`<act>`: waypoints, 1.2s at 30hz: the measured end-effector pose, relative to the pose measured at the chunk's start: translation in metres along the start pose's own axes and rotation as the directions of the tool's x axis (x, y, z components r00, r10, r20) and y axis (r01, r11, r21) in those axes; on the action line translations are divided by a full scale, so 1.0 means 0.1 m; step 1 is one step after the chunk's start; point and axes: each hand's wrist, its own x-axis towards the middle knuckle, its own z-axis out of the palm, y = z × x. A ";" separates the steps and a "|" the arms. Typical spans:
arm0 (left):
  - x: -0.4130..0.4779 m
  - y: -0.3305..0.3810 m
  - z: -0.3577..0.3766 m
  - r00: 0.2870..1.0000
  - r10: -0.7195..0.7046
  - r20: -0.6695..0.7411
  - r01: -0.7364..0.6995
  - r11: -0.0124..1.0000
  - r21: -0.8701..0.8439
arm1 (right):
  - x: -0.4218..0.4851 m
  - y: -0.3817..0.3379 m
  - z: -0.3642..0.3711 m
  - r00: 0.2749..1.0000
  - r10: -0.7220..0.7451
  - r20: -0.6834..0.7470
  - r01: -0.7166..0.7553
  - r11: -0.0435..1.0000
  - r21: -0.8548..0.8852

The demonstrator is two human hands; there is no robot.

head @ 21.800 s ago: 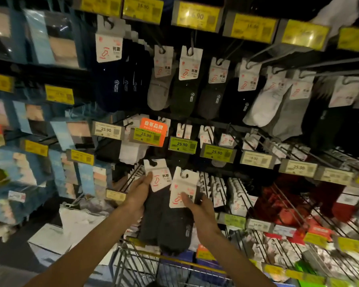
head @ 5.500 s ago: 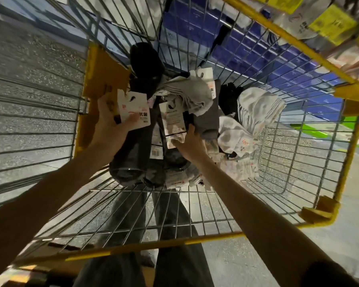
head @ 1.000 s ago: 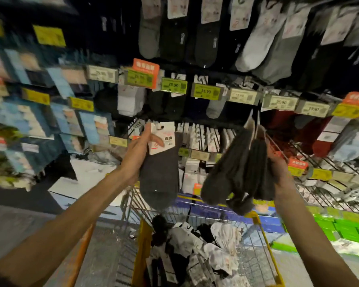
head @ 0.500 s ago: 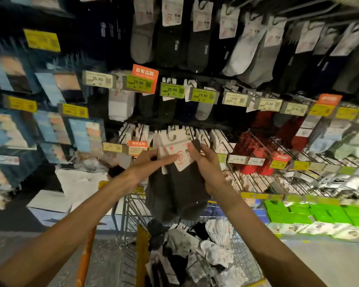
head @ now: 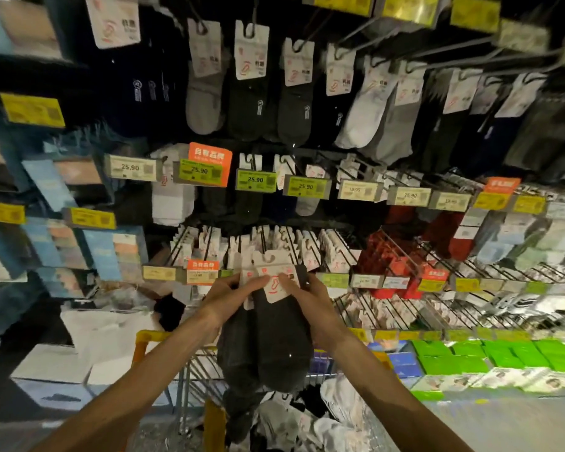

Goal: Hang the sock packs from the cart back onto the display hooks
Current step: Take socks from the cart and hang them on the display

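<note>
Several dark grey sock packs (head: 274, 340) with white card headers hang bunched together in front of me. My left hand (head: 232, 295) pinches the cards from the left and my right hand (head: 310, 298) grips them from the right. The top card's hanger notch sits just below the row of display hooks (head: 265, 243) on the lower shelf level. Below my arms stands the wire cart (head: 190, 380) with yellow corners, holding a heap of white and black sock packs (head: 307, 422).
Rows of hung socks (head: 252, 93) fill the upper hooks, with price tags (head: 255, 180) along each rail. Red sock packs (head: 395, 265) hang to the right. Green boxes (head: 490, 357) line the low shelf at right; white cartons (head: 62, 370) sit on the floor at left.
My hands have stayed together on the dark sock packs. The view has tilted up a little, and the card headers now sit closer under the lower hook row.
</note>
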 end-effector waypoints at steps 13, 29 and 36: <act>0.83 0.24 -0.42 0.921 0.112 -0.374 -0.118 0.993 0.006 | 1.27 -0.12 0.24 0.999 0.017 0.039 -0.022 0.991 0.136; 0.65 0.20 -1.53 0.946 0.081 -0.314 -0.119 0.988 -0.103 | 1.80 -0.17 1.15 0.981 -0.138 0.137 0.160 0.973 -0.164; 0.56 0.23 -1.43 0.957 0.098 -0.272 -0.138 0.981 -0.135 | 1.83 -0.17 1.49 0.949 -0.275 0.152 0.302 0.932 -0.200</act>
